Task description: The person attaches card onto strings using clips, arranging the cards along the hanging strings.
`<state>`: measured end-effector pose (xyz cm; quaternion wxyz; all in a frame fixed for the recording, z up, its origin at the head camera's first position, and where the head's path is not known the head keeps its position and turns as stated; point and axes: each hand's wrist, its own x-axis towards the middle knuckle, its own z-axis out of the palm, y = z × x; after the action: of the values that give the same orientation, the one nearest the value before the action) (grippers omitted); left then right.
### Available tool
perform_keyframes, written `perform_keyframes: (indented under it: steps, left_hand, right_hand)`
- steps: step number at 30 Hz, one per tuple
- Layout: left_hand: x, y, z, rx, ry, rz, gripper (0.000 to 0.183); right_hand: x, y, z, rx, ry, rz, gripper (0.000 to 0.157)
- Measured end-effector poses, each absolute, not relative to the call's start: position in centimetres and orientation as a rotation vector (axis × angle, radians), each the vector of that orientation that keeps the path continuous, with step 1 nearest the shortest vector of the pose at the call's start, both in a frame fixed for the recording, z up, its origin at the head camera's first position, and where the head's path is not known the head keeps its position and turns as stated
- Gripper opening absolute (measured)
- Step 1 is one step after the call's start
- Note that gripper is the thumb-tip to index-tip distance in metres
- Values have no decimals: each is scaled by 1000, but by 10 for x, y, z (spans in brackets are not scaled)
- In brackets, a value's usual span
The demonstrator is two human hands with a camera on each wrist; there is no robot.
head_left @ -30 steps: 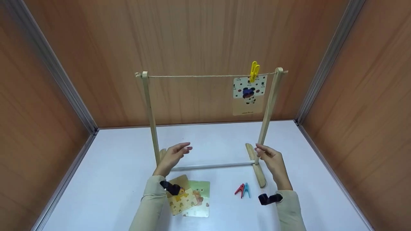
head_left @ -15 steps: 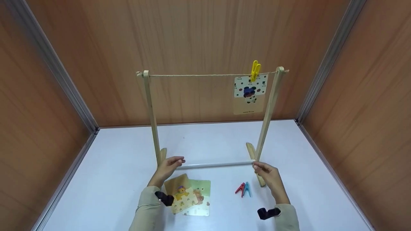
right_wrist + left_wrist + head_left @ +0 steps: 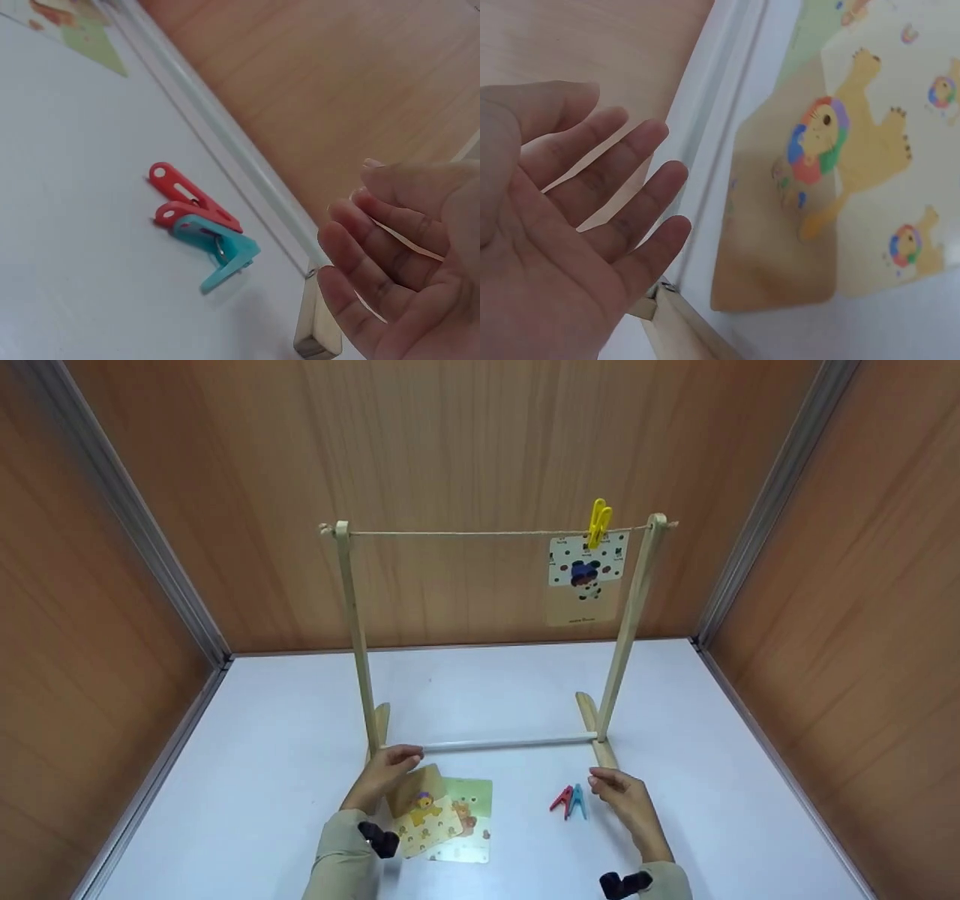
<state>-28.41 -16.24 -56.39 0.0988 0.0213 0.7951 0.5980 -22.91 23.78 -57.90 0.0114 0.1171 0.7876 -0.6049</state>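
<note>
My left hand (image 3: 384,774) hovers beside the tan card with a lion (image 3: 424,812), fingers relaxed and holding nothing; the left wrist view shows its bare palm (image 3: 562,217). That card overlaps a green and white card (image 3: 474,832) on the table. My right hand (image 3: 627,804), also without anything in it, is just right of a red clothespin (image 3: 561,801) and a blue clothespin (image 3: 577,802), which lie against each other. Up on the string (image 3: 450,533), a yellow clothespin (image 3: 600,522) holds a card with a bear-like figure (image 3: 586,585).
A wooden frame stands across the table, with a left post (image 3: 356,637), a right post (image 3: 632,630) and a white bottom rod (image 3: 510,744). Wooden feet, such as the right one (image 3: 586,711), stick out at its base. Wood-grain panels (image 3: 465,450) enclose the white table (image 3: 225,780).
Both hands have come down and toward the front, the left nearer the stacked cards and the right nearer the red and blue clothespins. The hung card stays on the string.
</note>
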Motion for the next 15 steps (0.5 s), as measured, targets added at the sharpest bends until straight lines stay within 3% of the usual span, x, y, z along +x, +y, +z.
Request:
perform_keyframes:
  steps: [15]
  left_hand:
    - [-279, -168, -571, -19, 2438, 1630, 34]
  right_hand:
    - [-217, 236, -601, 418, 2464, -1768, 40]
